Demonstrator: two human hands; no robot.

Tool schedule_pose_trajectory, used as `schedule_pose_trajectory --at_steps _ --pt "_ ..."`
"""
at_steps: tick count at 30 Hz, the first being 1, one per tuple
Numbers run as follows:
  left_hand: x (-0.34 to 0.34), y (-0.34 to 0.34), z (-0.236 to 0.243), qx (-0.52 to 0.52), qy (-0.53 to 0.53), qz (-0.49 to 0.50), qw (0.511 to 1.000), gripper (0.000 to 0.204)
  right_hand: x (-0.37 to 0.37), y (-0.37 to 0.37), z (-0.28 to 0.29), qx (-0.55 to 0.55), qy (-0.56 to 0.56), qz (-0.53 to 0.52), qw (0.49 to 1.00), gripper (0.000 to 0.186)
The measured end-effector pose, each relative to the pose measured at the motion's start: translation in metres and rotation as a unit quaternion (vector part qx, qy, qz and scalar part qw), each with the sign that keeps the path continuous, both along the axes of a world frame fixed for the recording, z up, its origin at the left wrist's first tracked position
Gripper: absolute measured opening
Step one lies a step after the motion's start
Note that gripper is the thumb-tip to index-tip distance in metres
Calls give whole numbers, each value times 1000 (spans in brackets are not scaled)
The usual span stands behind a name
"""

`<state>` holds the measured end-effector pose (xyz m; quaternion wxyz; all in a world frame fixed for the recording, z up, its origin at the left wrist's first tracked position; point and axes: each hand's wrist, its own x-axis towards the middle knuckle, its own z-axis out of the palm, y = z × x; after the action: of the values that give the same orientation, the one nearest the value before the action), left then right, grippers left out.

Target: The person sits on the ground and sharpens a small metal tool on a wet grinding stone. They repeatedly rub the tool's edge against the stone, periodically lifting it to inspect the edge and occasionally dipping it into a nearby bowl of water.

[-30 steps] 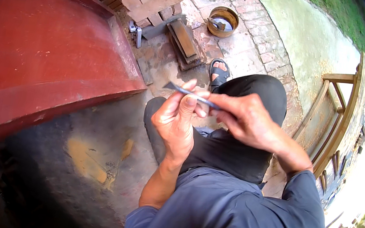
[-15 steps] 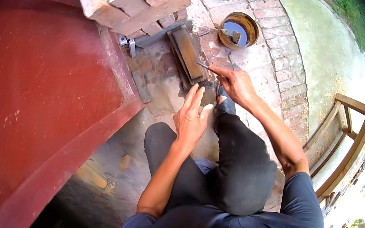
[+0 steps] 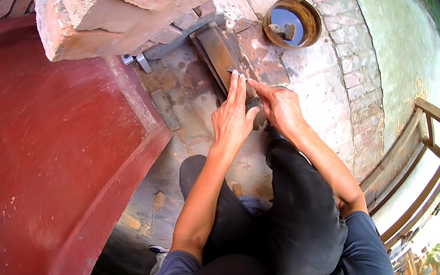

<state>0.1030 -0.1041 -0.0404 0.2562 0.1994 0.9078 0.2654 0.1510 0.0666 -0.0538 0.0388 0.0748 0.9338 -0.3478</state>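
Observation:
A long brown sharpening stone (image 3: pixel 216 53) lies on the paved floor ahead of me, its top wet-looking. My right hand (image 3: pixel 282 108) is closed round a thin dark metal blade (image 3: pixel 230 71) whose end rests on the stone; its kind and most of its length are hidden by my fingers. My left hand (image 3: pixel 230 123) has its fingers stretched out flat, with the fingertips on the blade over the stone and the thumb apart. The two hands nearly meet at the fingertips.
Beyond the stone stands a round rusty basin (image 3: pixel 317 26) of water with a small brown-and-grey object (image 3: pixel 288 31) in it. Stacked bricks (image 3: pixel 108 7) rise at the upper left above a red surface (image 3: pixel 49 140). A wooden frame (image 3: pixel 426 163) stands at the right.
My left hand has moved forward from beside the stone, and its fingertips now touch the blade. The right hand has come slightly closer to it. The view has shifted a little.

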Motion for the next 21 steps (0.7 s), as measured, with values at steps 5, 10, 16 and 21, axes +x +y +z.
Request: schedule_pose_trajectory --at_steps 5,10,16,21 --pt "-10 6 8 -11 -19 -12 1000 97 -8 -4 18 75 -58 18 995 56" --pt "-22 4 -11 26 47 -2 999 97 -27 -5 23 55 -64 26 996 64" --pt "-2 0 -12 50 -18 9 999 108 -13 -2 21 67 -84 33 994 66" --pt "-23 12 -4 20 36 -1 999 101 -39 7 25 28 -71 42 996 60"
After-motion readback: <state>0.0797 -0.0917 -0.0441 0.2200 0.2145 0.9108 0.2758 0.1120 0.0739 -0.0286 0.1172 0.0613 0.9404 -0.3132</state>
